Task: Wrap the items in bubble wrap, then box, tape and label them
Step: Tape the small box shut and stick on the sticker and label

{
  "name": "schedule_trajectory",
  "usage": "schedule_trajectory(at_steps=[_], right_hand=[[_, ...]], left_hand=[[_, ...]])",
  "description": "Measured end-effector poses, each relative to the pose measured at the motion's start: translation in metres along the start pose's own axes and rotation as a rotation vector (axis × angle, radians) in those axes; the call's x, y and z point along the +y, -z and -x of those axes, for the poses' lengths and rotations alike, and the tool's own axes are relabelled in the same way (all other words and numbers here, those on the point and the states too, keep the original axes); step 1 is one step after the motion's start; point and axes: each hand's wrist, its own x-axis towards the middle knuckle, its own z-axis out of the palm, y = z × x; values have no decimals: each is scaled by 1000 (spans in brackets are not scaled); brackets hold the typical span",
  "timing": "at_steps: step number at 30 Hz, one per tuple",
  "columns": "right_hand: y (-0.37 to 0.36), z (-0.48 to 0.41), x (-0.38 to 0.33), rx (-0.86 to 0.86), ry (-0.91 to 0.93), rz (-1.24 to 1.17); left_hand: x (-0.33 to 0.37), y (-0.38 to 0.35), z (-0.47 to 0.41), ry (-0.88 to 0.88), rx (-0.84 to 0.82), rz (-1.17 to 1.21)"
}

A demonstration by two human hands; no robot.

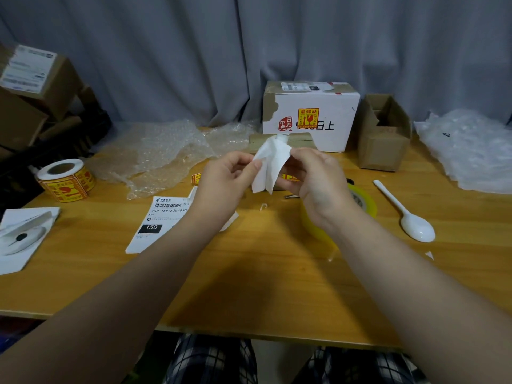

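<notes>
White paper slip point(270, 164) is what I'm holding, up over the middle of the tabletop point(249, 286). My left hand point(221, 181) pinches its left edge and my right hand point(315, 178) pinches the upper right side, so both hands are busy with it. It hangs with its long axis roughly up and down, creased down the middle. I honestly can't tell if it's sticker backing or just scrap. The thing I'd guess needs wrapping next is the spoon point(407, 214). It lies flat to the right, well apart from the slip, handle pointing far-left and bowl near-right, so my right hand is clearly the closer one. The bubble wrap point(163, 153) is the other way, spread out far-left and nearer my left hand. The open brown box point(383, 134) sits far right beside the white box point(310, 117). The yellow tape roll point(363, 203) is half hidden under my right wrist, and the shipping label point(163, 220) lies flat under my left forearm. I reckon the slip has to go down before anything else.
</notes>
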Motion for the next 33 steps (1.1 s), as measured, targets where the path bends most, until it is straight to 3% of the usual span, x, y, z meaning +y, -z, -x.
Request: schedule_trajectory(at_steps=[3,6,8,10,14,19,27,33], right_hand=[[-2,1,7,-152,-115,-139],[-6,9,15,-220,-27,90],[-7,10,15,-140,49,173],[-3,5,12,-34,-7,87],[10,-13,2,72,-207,-232],[20,-22,-2,149,-245,-446],[23,-23,-3,234,-213,-510],[21,-22,-1,253,-202,-505]], left_hand=[[4,-4,-2,-13,34,-2],[8,-7,-3,-5,2,19],[10,-5,-5,43,-45,62],[10,0,-8,140,-52,149],[7,17,-22,414,149,310],[-5,34,-31,510,275,317],[-36,62,-35,506,343,150],[-57,86,-35,170,523,-298]])
